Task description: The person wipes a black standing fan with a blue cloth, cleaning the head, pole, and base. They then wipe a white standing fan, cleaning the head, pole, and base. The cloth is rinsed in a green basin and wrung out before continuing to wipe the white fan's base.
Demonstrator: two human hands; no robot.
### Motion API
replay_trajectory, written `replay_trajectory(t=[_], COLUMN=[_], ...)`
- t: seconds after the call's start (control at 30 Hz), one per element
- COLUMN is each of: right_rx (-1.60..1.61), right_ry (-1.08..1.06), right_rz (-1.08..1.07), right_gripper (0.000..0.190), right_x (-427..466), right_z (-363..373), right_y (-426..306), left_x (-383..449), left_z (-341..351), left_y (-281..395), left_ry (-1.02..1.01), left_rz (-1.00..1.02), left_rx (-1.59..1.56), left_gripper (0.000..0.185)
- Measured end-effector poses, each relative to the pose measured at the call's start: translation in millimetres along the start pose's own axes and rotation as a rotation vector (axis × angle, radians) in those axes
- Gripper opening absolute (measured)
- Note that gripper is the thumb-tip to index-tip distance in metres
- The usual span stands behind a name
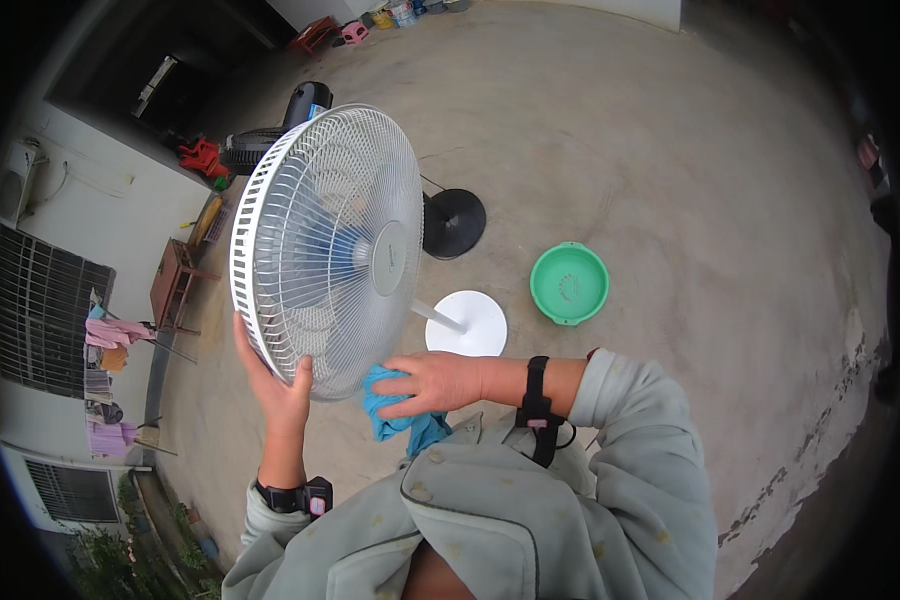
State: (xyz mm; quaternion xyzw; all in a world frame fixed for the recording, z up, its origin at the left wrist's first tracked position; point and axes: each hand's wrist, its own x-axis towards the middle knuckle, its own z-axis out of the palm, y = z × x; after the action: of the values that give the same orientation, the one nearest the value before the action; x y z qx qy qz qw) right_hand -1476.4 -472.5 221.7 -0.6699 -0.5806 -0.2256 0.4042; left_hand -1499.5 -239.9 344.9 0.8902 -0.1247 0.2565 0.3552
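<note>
A white pedestal fan (388, 258) with blue translucent blades stands before me on a round white base (482, 315). My left hand (279, 386) grips the lower left rim of its wire grille, thumb over the front. In my right hand (427, 384) is a bunched blue cloth (388, 420), held at the grille's lower right edge. Whether the cloth touches the wires is hard to tell. The cloth's loose end hangs down near my jacket.
A green plastic basin (570, 283) sits on the concrete floor, right of the white base. Behind the white fan is a black fan (307, 105) with a round black base (457, 223). A wooden table (171, 277) and hanging laundry (112, 334) line the left wall.
</note>
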Motion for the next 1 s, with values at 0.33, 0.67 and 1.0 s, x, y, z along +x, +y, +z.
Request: replay_trajectory(t=[0.33,0.67,1.0], right_rx=[-0.254,0.421,0.65], right_ry=[1.017,-0.395,0.093], right_rz=[0.713,0.779,0.381], right_gripper=[0.031,0.016,0.011], right_x=[19.1,-29.7,-23.8], right_z=[-73.7,108.3,17.6], right_y=[169.4,61.5,54.8], left_x=[-27.5,-15.3,-25.0], left_z=[6.1,12.2,-1.6], left_y=[8.4,-5.0,-15.5], left_ry=[-0.074,-0.018,-0.026], left_rz=[0.058,0.056,0.07], left_rx=[0.05,0.101,0.092], left_gripper=[0.109,0.108,0.109])
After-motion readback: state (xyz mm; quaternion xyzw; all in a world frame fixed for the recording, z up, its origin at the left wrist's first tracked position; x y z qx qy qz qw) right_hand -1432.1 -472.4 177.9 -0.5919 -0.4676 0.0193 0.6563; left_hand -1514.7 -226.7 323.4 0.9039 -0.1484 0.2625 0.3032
